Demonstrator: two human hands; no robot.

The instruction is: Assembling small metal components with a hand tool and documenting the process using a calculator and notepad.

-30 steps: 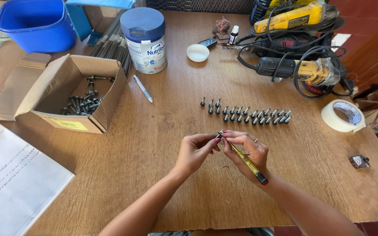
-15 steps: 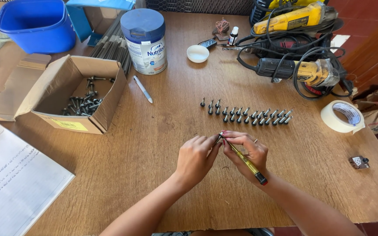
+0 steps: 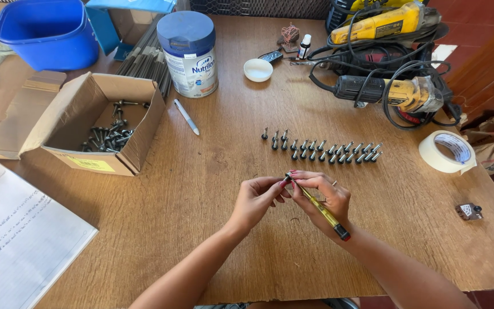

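Wooden table (image 3: 212, 189), both hands meeting above its middle front. Right hand (image 3: 322, 197) closed around a yellow pen-like tool (image 3: 319, 207) with a dark end, lying slantwise across the palm, tip up-left. Left hand (image 3: 257, 199) pinched shut at that tip, fingertips touching the right hand's; a small dark piece (image 3: 287, 177) shows there, too small to identify. Just beyond the hands, a row of small dark bolts (image 3: 321, 150) stands upright on the table. Left of centre, an open cardboard box (image 3: 95, 123) holds more bolts. Behind it: blue-lidded can (image 3: 188, 54), white pen (image 3: 187, 117), blue tub (image 3: 47, 31). Far right: yellow power tools (image 3: 393, 57) with tangled cords, roll of tape (image 3: 447, 151). Lined notebook (image 3: 18, 240) at near left.
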